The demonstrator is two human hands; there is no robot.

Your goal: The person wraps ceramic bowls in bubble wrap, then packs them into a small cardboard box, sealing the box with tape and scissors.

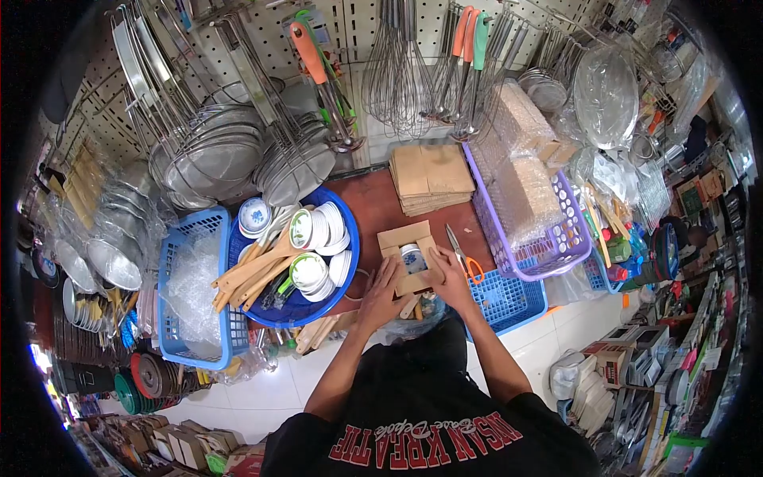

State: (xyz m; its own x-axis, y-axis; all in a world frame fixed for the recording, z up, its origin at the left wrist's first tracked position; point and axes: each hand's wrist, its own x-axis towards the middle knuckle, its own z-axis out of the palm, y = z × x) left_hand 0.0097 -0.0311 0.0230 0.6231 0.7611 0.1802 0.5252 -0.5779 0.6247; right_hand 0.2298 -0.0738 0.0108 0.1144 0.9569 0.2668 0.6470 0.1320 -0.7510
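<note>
A small cardboard box [404,236] stands with its flaps up at the front of the brown table [358,203]. Inside it shows a white bowl [412,257] with a blue pattern. My left hand [382,292] is wrapped round the box's left side, while my right hand [450,284] grips the right side near a flap. Just right of my right hand lies a pair of scissors [474,270] with orange handles. On the left, a round blue tub [350,215] holds stacked white bowls [308,270] and wooden spatulas [258,270].
Flat folded cardboard boxes [431,179] are stacked behind. A purple basket [548,274] with bubble-wrapped packages stands at right, above a blue basket [509,300]. Bubble wrap [195,286] fills another blue basket [230,318] at left. Strainers [214,151] and whisks [397,79] hang at the back.
</note>
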